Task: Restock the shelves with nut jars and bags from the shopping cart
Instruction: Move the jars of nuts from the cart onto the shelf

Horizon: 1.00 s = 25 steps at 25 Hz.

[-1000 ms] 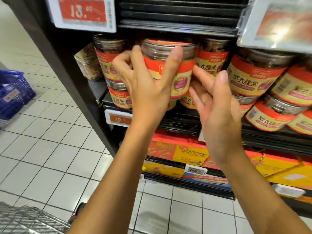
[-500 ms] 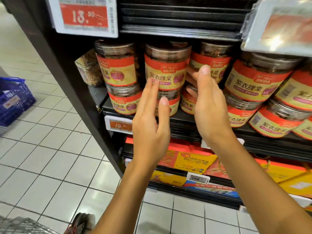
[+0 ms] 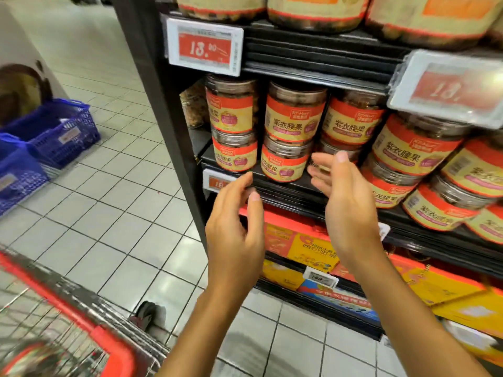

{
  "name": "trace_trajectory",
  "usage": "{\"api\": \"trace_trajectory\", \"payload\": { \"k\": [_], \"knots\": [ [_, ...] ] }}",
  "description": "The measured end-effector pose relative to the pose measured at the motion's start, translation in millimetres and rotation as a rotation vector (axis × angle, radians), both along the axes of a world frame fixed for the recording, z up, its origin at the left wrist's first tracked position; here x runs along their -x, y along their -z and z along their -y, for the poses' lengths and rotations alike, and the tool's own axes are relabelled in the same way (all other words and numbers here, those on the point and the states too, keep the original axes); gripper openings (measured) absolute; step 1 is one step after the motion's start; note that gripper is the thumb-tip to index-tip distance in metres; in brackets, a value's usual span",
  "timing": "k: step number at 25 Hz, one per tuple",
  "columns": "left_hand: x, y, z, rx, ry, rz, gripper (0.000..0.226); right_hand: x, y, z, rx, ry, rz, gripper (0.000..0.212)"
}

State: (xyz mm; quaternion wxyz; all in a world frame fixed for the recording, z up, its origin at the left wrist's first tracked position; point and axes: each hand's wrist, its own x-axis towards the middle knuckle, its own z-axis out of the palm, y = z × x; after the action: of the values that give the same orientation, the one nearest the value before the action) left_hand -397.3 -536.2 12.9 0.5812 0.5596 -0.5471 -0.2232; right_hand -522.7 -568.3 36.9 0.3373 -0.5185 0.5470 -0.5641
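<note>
- While pale square tiles covered the aisle floor (image 3: pixel 109 213), a black shelf (image 3: pixel 313 194) rose at the right, with its end post turned to the aisle.
- Jars (image 3: pixel 295 115) stood on the middle level, stacked two high in rows. They were clear-walled with red-and-yellow labels, and dark nuts showed under the lids.
- Upper jars (image 3: pixel 313 9) lined the level above, with only their lower parts in view.
- Red price tags (image 3: pixel 205 49) hung from the shelf edges.
- Flat orange and yellow boxes (image 3: pixel 307 246) lay on the lower levels.
- The left hand (image 3: pixel 234 235) hovered in front of the middle level's edge with its fingers loosely curved. It held nothing and was clear of the jars.
- The right hand (image 3: pixel 345 208) was spread wide just before a lower jar and was also empty. Whether its fingertips touched the jar could not be told.
- A red-rimmed wire cart (image 3: pixel 89 322) stood at the lower left. Something blurred lay in it, but what it was could not be told.
- Blue baskets (image 3: pixel 62 131) sat on the floor at the left, and their contents were unclear.
- A shoe (image 3: pixel 148 315) rested on the tiles between cart and shelf.
</note>
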Motion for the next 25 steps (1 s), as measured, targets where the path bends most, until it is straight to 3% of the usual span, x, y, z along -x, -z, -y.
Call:
{"api": "trace_trajectory", "payload": {
  "k": [3, 7, 10, 17, 20, 25],
  "knots": [
    [-22.6, -30.6, -66.6, -0.161, -0.042, -0.2, 0.014, -21.5, -19.5, -55.4, -0.08, -0.181, 0.018, 0.031],
    [-66.8, -80.7, -171.0, -0.3, -0.203, -0.56, 0.021, -76.6, -55.0, -144.6, -0.127, -0.535, 0.072, 0.034],
    [-104.0, -104.7, -264.5, -0.37, -0.372, -0.592, 0.017, -126.8, -68.7, -221.2, -0.229, -0.837, 0.081, 0.032],
    [-226.4, -99.8, -463.0, -0.489, -0.853, -0.658, 0.024, -259.2, -51.5, -341.7, -0.441, -1.336, -0.132, 0.025],
    [-304.7, -85.8, -518.6, -0.534, -0.987, -0.682, 0.024, -335.7, -23.5, -363.0, -0.47, -1.339, -0.294, 0.025],
    [-402.8, -19.4, -526.1, -0.843, -0.825, -0.567, 0.024, -414.1, 70.7, -331.8, -0.561, -1.126, -0.793, 0.037]
  ]
}}
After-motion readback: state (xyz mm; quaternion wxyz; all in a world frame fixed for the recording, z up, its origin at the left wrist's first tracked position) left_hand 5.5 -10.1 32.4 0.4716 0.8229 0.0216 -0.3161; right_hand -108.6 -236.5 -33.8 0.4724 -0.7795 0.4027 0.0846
